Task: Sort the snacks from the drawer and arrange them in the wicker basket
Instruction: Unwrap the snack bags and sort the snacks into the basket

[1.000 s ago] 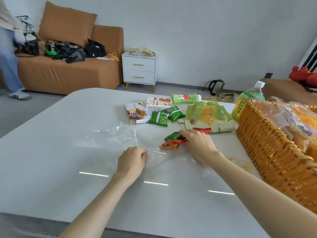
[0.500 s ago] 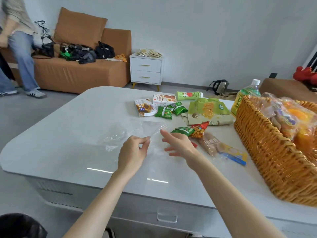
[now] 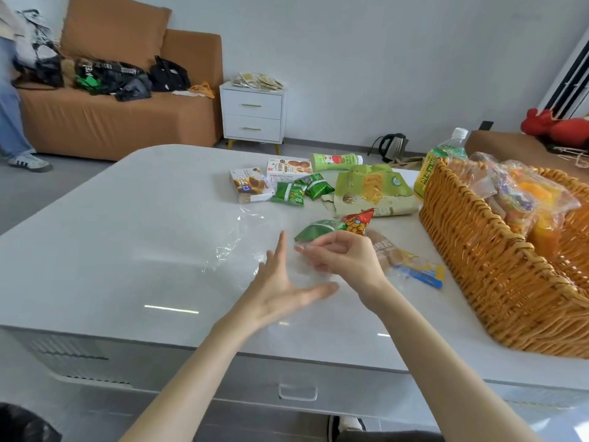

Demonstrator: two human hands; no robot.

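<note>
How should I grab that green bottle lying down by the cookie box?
Probably around the middle of the green bottle, coming down from above. It lies on its side on the table, white cap pointing right, so its round body faces up, clear on top. The cookie box sits close on its left, leaving little room that way.

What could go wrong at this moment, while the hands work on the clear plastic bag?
1. The right hand pinches the clear plastic bag close to the red and green packets; a pull might drag them along.
2. The left hand is open, so the thin film may slip away.
3. The wicker basket looks already rather full; added snacks could spill.
</note>
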